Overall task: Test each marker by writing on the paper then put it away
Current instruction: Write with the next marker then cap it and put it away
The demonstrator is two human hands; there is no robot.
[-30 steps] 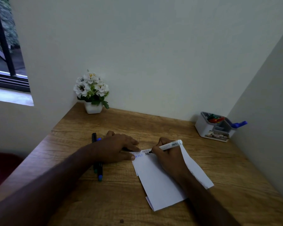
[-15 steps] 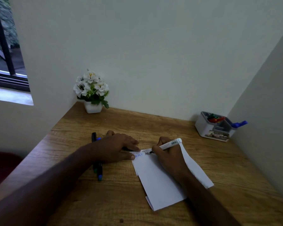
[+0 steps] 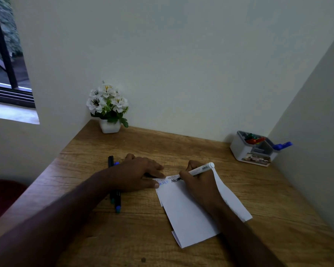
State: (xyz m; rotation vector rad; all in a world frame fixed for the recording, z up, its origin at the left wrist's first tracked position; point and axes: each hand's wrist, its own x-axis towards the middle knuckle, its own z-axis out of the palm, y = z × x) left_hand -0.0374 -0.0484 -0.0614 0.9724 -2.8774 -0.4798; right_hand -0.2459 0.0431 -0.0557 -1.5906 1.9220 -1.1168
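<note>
The right hand (image 3: 198, 183) grips a white marker (image 3: 199, 169) in a writing hold, its dark tip pressed to the far edge of the paper (image 3: 189, 212), the barrel slanting up and to the right. Black letters sit just left of the tip, with blue letters further left and fainter writing along the edge above them. The left hand (image 3: 135, 175) lies flat, fingers spread and holding nothing, its fingertips (image 3: 156, 185) pinning the paper's far left corner. The paper is a white folded sheet lying slantwise on the wooden desk (image 3: 181, 149), its right flap lifted behind the right wrist. Under the left wrist, two dark markers (image 3: 116, 199) lie side by side on the desk, one with a blue end nearest the person. At the far left corner stands a small white pot of white flowers (image 3: 108, 107). At the far right, against the wall, sits a white-and-grey desk organiser (image 3: 253, 149) with coloured markers in one compartment and a blue marker (image 3: 282, 145) jutting out to its right.
</note>
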